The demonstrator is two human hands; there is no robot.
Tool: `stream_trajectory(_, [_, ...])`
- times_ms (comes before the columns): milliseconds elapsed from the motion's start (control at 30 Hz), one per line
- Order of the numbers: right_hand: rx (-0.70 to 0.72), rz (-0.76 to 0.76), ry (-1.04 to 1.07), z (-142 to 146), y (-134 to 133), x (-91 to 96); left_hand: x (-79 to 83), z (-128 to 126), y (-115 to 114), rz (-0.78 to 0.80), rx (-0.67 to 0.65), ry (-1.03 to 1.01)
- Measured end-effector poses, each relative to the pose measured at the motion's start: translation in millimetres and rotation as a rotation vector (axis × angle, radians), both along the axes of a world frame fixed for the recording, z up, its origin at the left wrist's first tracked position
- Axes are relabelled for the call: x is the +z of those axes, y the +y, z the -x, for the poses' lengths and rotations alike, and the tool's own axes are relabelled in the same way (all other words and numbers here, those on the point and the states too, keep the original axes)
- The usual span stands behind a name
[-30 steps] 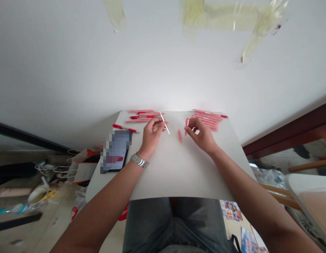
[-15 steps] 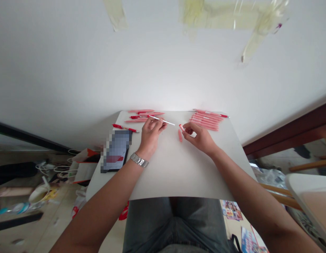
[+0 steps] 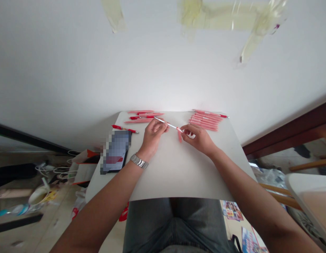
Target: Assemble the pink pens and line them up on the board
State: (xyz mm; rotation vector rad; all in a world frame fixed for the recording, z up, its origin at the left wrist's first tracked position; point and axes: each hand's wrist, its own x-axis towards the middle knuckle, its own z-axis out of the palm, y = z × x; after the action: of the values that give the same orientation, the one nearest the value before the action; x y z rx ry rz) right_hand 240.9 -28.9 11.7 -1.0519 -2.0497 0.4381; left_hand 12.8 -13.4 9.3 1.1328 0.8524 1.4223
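Just now closed gap btwn refill [image 3: 172,125] & tube [image 3: 178,129]: pinched refill in L hand [image 3: 153,136], gripped tube in R hand [image 3: 198,137], over table [image 3: 165,175]. Prob. aligned end to end; inside or merely against, couldn't tell. Left pink piece [image 3: 180,137] lying near R hand.

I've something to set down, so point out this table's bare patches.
Widest: the table between left forearm and right forearm, below left hand and right hand. Smaller: the back gap between left pens and right pens; the patch between right pens and right forearm. Crowded: both back corners; left edge, with phone; around white rod.
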Motion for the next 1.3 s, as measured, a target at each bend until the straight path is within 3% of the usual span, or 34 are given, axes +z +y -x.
stream_trajectory(567, [0.062,0.007,0.024,3.8,-5.3,7.5,2.7,-6.0,-10.7,-0.075,-0.174,0.123])
stream_trajectory(1067, [0.057,0.0,0.031,3.0,-5.4,6.5,5.0,-6.3,-12.9,-0.055,-0.171,0.17])
stream_trajectory(1300, [0.056,-0.002,0.037,3.1,-5.3,5.4,5.0,-6.3,-10.4,-0.049,-0.07,0.092])
